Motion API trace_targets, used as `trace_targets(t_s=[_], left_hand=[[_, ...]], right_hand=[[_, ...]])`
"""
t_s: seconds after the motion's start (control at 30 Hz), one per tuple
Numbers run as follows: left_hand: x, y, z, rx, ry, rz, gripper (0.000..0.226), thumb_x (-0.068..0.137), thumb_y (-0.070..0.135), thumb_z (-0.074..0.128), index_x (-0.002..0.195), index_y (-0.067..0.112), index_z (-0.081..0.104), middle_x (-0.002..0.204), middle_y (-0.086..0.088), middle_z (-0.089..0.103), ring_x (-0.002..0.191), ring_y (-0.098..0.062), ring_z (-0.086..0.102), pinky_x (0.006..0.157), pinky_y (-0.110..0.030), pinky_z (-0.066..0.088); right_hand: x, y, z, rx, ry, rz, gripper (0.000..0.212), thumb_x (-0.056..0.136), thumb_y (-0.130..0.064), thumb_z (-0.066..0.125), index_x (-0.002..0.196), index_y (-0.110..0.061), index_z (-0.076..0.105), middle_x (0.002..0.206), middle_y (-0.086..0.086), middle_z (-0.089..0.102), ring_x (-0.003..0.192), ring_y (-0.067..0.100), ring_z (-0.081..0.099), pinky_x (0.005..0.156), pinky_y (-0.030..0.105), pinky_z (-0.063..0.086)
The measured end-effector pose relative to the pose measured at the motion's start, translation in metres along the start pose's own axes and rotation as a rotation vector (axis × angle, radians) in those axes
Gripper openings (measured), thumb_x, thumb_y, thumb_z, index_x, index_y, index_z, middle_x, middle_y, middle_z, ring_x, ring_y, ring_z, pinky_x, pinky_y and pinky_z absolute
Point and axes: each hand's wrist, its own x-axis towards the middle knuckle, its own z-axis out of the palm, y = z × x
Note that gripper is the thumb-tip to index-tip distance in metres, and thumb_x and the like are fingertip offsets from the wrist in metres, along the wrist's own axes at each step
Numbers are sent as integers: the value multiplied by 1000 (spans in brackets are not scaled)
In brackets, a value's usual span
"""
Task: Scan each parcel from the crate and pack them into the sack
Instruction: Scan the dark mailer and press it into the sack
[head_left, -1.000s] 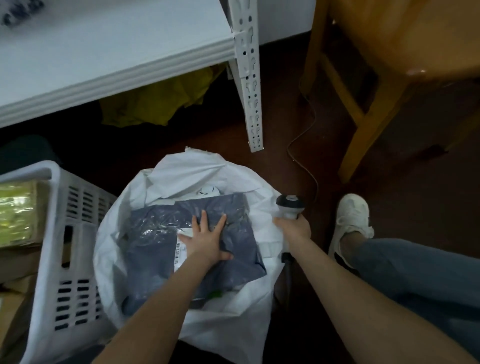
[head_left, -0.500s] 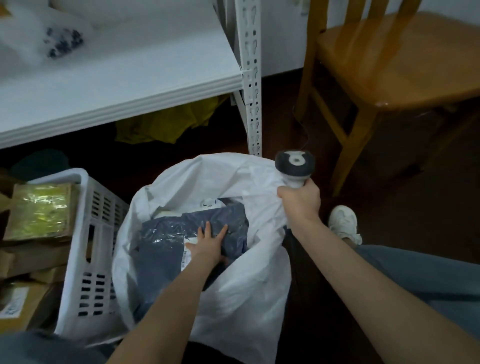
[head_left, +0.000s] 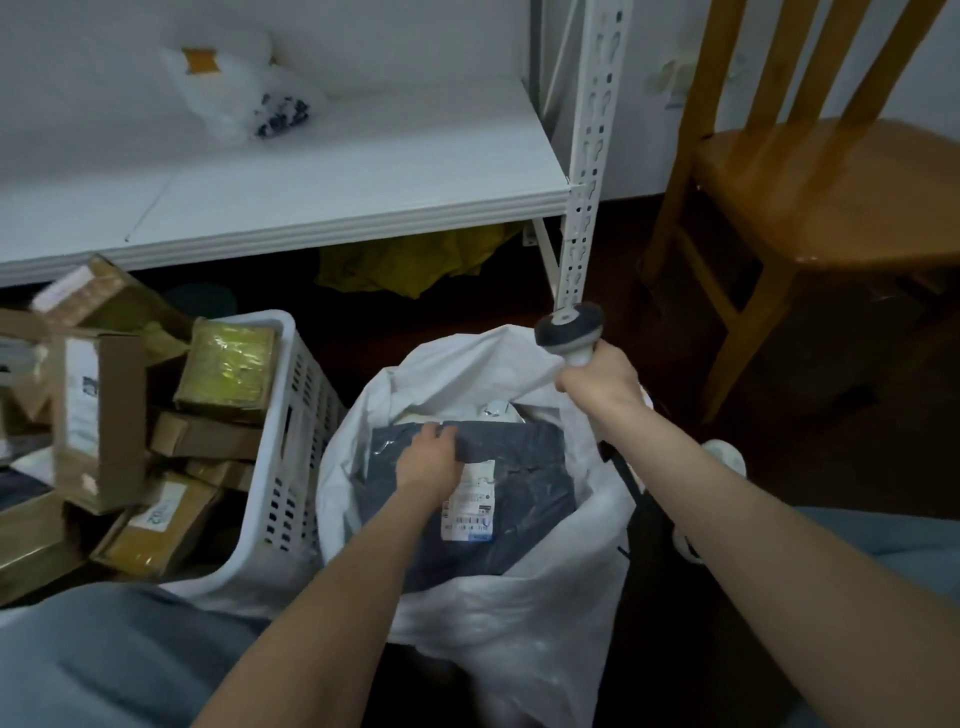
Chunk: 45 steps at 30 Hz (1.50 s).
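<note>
Floor (head_left: 841, 447) dark; shelf (head_left: 337, 182) white; chair (head_left: 831, 197) wooden | left hand (head_left: 428, 457) grips grey parcel (head_left: 530, 447) in sack (head_left: 519, 623) | right hand (head_left: 600, 382) grips scanner (head_left: 569, 325)

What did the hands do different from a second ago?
The left hand slid from lying flat on the grey parcel to its far edge, and its fingers now curl over that edge. The right hand pulled the sack rim upward. Unchanged: the right hand keeps gripping the scanner and rim, the parcel stays in the sack, and the crate stays beside it.
</note>
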Motion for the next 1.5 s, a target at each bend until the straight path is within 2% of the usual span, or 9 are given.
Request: trace_targets(t_s=[0.17, 0.4, 0.57, 0.8, 0.9, 1.03, 1.2, 1.37, 1.5], left_hand=[[18, -39, -32, -167, 150, -153, 69, 90, 37, 60, 146, 12, 27, 146, -14, 33, 130, -33, 39, 97, -45, 41], [87, -102, -25, -387, 61, -433, 106, 80, 58, 65, 153, 14, 2, 152, -22, 25, 138, -39, 30, 108, -51, 33], [108, -129, 1, -339, 71, -456, 39, 96, 40, 47, 122, 12, 55, 120, -16, 61, 108, -34, 57, 85, -40, 46], [105, -144, -64, -639, 616, -457, 25, 100, 24, 42, 105, 5, 58, 103, -18, 64, 98, -36, 58, 73, -33, 37], [94, -138, -55, -649, 437, -379, 39, 94, 31, 54, 126, 8, 52, 121, -13, 60, 111, -32, 56, 86, -36, 45], [64, -128, -32, -504, 206, -413, 86, 88, 38, 64, 151, 7, 15, 151, -22, 29, 138, -38, 30, 111, -49, 31], [26, -121, -1, -342, 117, -523, 78, 94, 34, 54, 150, 5, 8, 148, -26, 29, 135, -41, 30, 108, -52, 32], [14, -103, -14, -429, 131, -499, 31, 101, 26, 39, 116, 4, 56, 119, -22, 60, 109, -39, 55, 92, -42, 44], [33, -82, -22, -725, 138, -412, 33, 99, 24, 45, 77, 3, 56, 94, -27, 62, 97, -40, 59, 76, -37, 42]], right_hand=[[4, -15, 86, -149, -308, 70, 28, 82, -11, 65, 109, -8, 59, 100, 7, 60, 93, 25, 58, 70, 29, 48], [33, 54, 205, -335, -348, 182, 49, 85, -28, 61, 131, -16, 49, 135, 13, 46, 128, 35, 41, 101, 46, 43], [50, 73, 236, -424, -359, 172, 52, 89, -29, 62, 137, -16, 46, 148, 10, 35, 143, 38, 20, 110, 56, 32], [54, 74, 249, -232, -335, 201, 49, 80, -11, 63, 128, -9, 55, 129, 17, 54, 119, 36, 52, 98, 40, 48], [52, 71, 239, -182, -332, 211, 37, 79, -11, 63, 115, -7, 62, 116, 16, 62, 106, 33, 61, 89, 38, 53], [40, 58, 211, -128, -338, 192, 31, 83, -8, 64, 113, -5, 62, 111, 13, 65, 101, 30, 63, 77, 30, 49], [32, 54, 199, -142, -364, 169, 33, 83, -7, 66, 115, -6, 61, 113, 13, 66, 105, 30, 63, 78, 28, 47], [11, 56, 183, -122, -373, 103, 33, 81, -7, 67, 113, -8, 61, 110, 12, 66, 102, 29, 63, 75, 27, 46], [19, 62, 193, -150, -371, 67, 39, 80, -10, 69, 118, -7, 60, 117, 15, 63, 108, 33, 60, 81, 32, 47]])
